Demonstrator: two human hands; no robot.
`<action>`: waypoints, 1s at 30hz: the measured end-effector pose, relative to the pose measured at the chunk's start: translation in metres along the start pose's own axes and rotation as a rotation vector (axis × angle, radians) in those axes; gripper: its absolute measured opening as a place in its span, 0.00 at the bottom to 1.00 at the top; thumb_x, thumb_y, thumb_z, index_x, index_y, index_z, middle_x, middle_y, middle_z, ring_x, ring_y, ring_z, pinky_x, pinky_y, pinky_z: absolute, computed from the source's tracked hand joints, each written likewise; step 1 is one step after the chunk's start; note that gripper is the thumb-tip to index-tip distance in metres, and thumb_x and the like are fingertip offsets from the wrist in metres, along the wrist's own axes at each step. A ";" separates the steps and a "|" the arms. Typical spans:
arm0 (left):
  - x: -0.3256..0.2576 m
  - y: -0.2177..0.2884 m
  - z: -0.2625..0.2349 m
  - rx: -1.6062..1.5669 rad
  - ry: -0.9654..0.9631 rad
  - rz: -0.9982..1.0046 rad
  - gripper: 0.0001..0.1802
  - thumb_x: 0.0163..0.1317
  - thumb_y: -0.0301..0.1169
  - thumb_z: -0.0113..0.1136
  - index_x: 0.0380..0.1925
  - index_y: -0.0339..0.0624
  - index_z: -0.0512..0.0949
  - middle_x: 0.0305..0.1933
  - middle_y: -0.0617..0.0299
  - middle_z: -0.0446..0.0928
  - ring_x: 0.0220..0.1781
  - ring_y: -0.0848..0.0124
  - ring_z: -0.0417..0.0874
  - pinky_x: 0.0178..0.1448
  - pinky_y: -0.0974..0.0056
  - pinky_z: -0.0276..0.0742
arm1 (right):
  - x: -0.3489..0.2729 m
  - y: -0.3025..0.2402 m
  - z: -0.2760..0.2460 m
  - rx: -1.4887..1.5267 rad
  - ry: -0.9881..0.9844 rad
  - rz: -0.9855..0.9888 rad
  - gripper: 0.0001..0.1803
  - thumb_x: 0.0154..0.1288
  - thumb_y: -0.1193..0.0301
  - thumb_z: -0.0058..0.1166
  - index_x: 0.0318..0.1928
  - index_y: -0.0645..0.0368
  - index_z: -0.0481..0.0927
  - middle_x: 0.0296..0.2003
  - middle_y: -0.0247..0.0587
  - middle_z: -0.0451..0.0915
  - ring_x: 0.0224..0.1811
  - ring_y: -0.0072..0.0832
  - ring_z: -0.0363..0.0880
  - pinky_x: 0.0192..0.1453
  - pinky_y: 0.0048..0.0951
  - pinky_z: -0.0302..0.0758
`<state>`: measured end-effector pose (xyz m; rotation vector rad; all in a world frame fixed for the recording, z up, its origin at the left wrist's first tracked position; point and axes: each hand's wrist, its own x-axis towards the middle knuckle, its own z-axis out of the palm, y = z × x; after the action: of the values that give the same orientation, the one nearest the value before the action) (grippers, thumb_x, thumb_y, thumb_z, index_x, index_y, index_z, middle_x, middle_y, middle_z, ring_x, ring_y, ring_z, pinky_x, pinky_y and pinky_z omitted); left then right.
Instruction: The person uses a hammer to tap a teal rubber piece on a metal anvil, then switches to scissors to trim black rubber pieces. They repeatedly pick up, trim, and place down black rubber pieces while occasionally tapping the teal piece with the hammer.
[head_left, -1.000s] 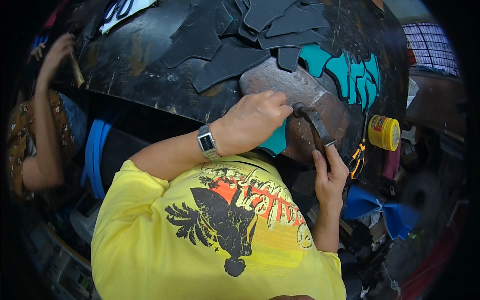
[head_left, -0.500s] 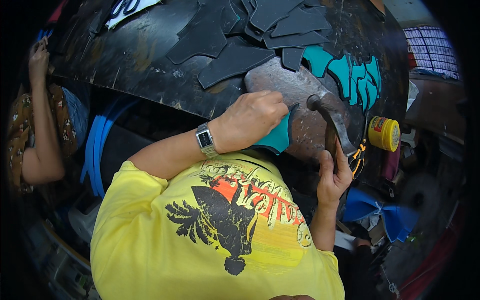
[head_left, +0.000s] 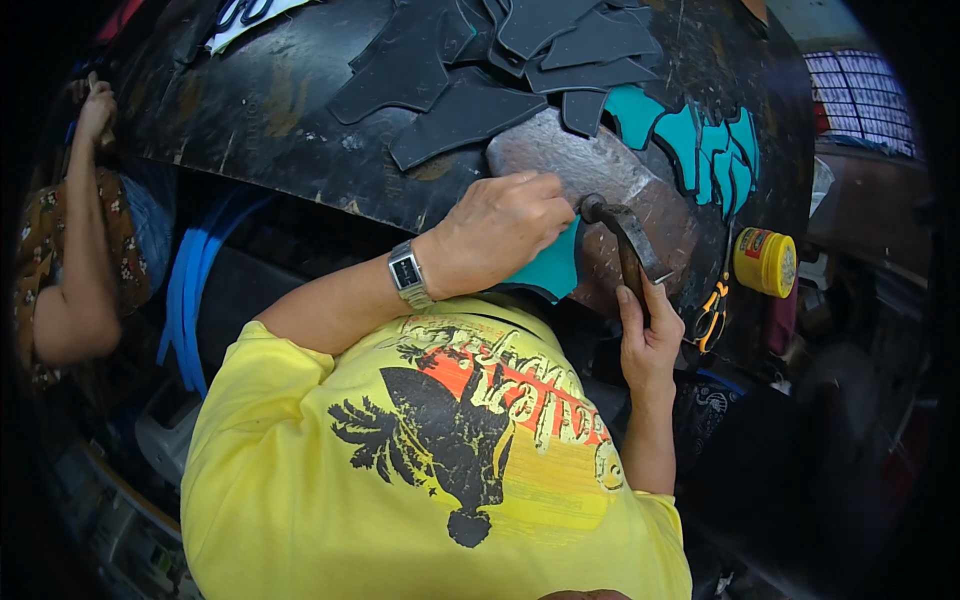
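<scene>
Left hand (head_left: 505, 235) was clenched down on a teal cut piece (head_left: 552, 270), pinning it against a worn metal slab (head_left: 600, 175) at center frame. Right hand (head_left: 648, 335) gripped a hammer (head_left: 625, 235) by the handle, its head just beside the left fingers and right at the teal piece's upper edge; whether it touched could not be told.

Progress, judged from layout: one teal piece was under the hammer, a row of other teal pieces (head_left: 700, 140) lay at upper right of the dark worktable (head_left: 250, 110), and a heap of dark grey cut pieces (head_left: 480, 70) sat at upper center. Which of those were finished could not be told, so the work looked mid-way at best, with plenty of pieces possibly left.

Containers: a yellow can (head_left: 765, 262) stood at right of the frame, near the table edge, lid on, contents hidden. Orange-handled scissors (head_left: 712, 315) lay just left of it, below the slab.

Another person's arm (head_left: 85, 250) showed at far left, well apart. Blue straps (head_left: 190, 290) hung below the table edge at left
</scene>
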<state>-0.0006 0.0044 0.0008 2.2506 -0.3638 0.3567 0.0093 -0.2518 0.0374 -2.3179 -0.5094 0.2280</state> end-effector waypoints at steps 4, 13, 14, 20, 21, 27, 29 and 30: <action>-0.006 0.001 -0.005 -0.028 0.027 -0.043 0.08 0.58 0.27 0.68 0.37 0.39 0.84 0.37 0.57 0.80 0.40 0.58 0.84 0.44 0.58 0.80 | 0.002 -0.005 -0.002 -0.053 0.009 -0.018 0.22 0.69 0.78 0.59 0.63 0.63 0.77 0.51 0.52 0.85 0.51 0.32 0.85 0.56 0.30 0.77; -0.011 0.003 -0.006 -0.023 0.010 -0.029 0.07 0.58 0.27 0.68 0.36 0.39 0.84 0.36 0.58 0.79 0.40 0.59 0.84 0.45 0.58 0.80 | -0.004 -0.006 -0.006 0.057 0.098 -0.026 0.21 0.69 0.79 0.60 0.61 0.66 0.78 0.47 0.47 0.85 0.47 0.24 0.81 0.54 0.27 0.76; -0.011 0.002 -0.006 -0.026 0.009 -0.032 0.07 0.58 0.27 0.68 0.36 0.39 0.84 0.36 0.58 0.79 0.40 0.59 0.84 0.45 0.58 0.80 | -0.007 -0.007 -0.004 0.108 0.143 -0.025 0.20 0.69 0.78 0.59 0.61 0.67 0.78 0.44 0.42 0.85 0.45 0.23 0.80 0.52 0.26 0.76; -0.007 0.001 -0.003 -0.028 0.027 -0.024 0.07 0.57 0.28 0.69 0.36 0.40 0.84 0.36 0.59 0.78 0.40 0.59 0.83 0.44 0.58 0.80 | -0.002 -0.003 0.001 -0.004 0.010 -0.014 0.19 0.68 0.80 0.60 0.59 0.66 0.80 0.54 0.50 0.84 0.52 0.26 0.82 0.58 0.27 0.75; -0.006 0.001 -0.002 -0.024 0.030 -0.024 0.07 0.57 0.28 0.69 0.36 0.40 0.84 0.36 0.59 0.78 0.39 0.60 0.83 0.44 0.58 0.80 | -0.001 -0.003 -0.001 0.017 0.049 -0.019 0.19 0.68 0.80 0.60 0.58 0.66 0.80 0.54 0.50 0.84 0.52 0.25 0.82 0.58 0.27 0.75; 0.003 0.001 0.000 0.009 -0.022 -0.022 0.05 0.57 0.30 0.67 0.32 0.42 0.83 0.39 0.60 0.77 0.42 0.61 0.82 0.46 0.56 0.80 | -0.009 -0.008 -0.010 0.173 0.258 -0.167 0.21 0.71 0.79 0.57 0.63 0.68 0.77 0.38 0.36 0.83 0.32 0.13 0.72 0.35 0.18 0.68; 0.005 0.001 0.001 0.003 -0.006 -0.013 0.06 0.57 0.30 0.68 0.32 0.43 0.83 0.40 0.60 0.77 0.43 0.61 0.82 0.46 0.57 0.80 | -0.005 -0.005 -0.006 -0.073 0.154 -0.177 0.21 0.71 0.77 0.58 0.63 0.69 0.76 0.44 0.44 0.86 0.42 0.20 0.80 0.49 0.24 0.76; 0.006 0.002 0.001 -0.004 0.001 -0.008 0.06 0.56 0.31 0.69 0.32 0.43 0.83 0.40 0.60 0.77 0.43 0.61 0.82 0.47 0.57 0.80 | -0.005 -0.005 -0.003 -0.087 -0.001 0.012 0.21 0.71 0.75 0.59 0.62 0.70 0.76 0.50 0.49 0.85 0.52 0.24 0.80 0.61 0.29 0.73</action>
<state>0.0045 0.0016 0.0036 2.2469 -0.3550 0.3532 0.0042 -0.2531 0.0431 -2.4060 -0.5152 0.2168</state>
